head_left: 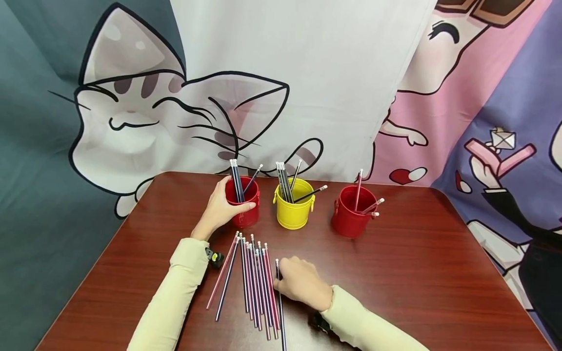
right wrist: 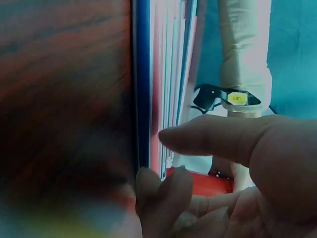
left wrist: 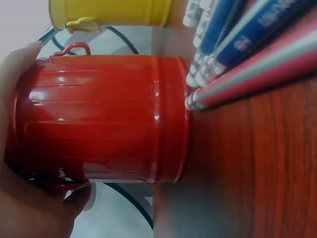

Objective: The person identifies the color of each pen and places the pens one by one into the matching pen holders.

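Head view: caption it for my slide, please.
Left hand holding the leftmost red bucket, right hand at a dark pencil on the table.

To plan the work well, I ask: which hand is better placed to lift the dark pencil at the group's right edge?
Probably the right hand: it is at the dark pencil, near the upper end, while the left hand is occupied, holding the left red bucket.

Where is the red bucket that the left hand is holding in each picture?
Head: the red bucket is just left of the middle, in the left hand.
Left wrist: it looks big and tipped sideways, left of the middle.
Right wrist: a bit of red below the middle, partly behind the right hand.
Shared landmark: the loose pencils, near it every time.
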The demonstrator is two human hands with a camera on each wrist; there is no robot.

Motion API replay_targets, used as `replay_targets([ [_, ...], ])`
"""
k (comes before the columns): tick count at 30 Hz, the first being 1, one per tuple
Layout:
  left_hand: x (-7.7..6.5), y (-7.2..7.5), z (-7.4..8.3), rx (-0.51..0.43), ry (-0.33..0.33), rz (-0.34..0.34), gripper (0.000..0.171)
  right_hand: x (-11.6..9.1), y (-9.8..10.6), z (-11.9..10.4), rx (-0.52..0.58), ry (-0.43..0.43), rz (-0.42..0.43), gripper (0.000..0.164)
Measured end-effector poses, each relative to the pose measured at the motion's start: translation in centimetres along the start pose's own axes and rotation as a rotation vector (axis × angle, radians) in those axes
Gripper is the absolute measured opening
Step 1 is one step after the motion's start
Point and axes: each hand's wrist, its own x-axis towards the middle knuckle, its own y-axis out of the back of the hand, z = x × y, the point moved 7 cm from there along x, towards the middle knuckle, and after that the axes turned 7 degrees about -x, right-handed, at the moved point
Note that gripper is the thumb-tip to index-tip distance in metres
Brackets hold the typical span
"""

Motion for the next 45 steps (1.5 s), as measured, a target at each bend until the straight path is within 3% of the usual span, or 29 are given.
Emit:
replay_targets([
  [6, 0.0, 0.0, -0.4, -0.006, -0.036, 0.038, 0.094, 0.4, -0.3, -0.3, -0.064, 0.018, 0.063, 0.026],
  [12, -0.1, -0.5, -0.9, -0.035, -0.044, 0.068, 0.096, 0.8, -0.2, -0.2, -0.037, 0.027, 0.082, 0.023],
  [16, -0.2, -0.8, -1.3, -0.049, -0.039, 0.064, 0.095, 1.1, 0.1, 0.1, -0.011, -0.009, 0.069, 0.025],
  [19, -0.3, -0.9, -1.4, -0.038, -0.037, 0.073, 0.094, 1.4, 1.4, 0.6, 0.031, -0.06, 0.087, 0.023],
  [22, -0.4, -0.7, -1.4, -0.012, -0.045, 0.086, 0.093, 1.9, 3.9, 1.1, 0.099, -0.097, 0.182, 0.018],
  [25, -0.4, -0.5, -1.3, 0.013, -0.057, 0.101, 0.092, 2.2, 7.1, 1.2, 0.183, -0.108, 0.349, 0.011],
  [30, -0.4, -0.2, -1.1, 0.008, -0.086, 0.121, 0.092, 3.1, 11.2, 0.3, 0.276, -0.036, 0.588, 0.005],
  [36, -0.2, 0.1, -0.9, -0.001, -0.104, 0.131, 0.091, 5.6, 14.3, -1.5, 0.316, 0.099, 0.737, 0.006],
  [45, 0.1, 0.1, -0.8, 0.032, -0.116, 0.141, 0.088, 9.2, 18.4, -3.0, 0.387, 0.216, 0.95, 0.007],
])
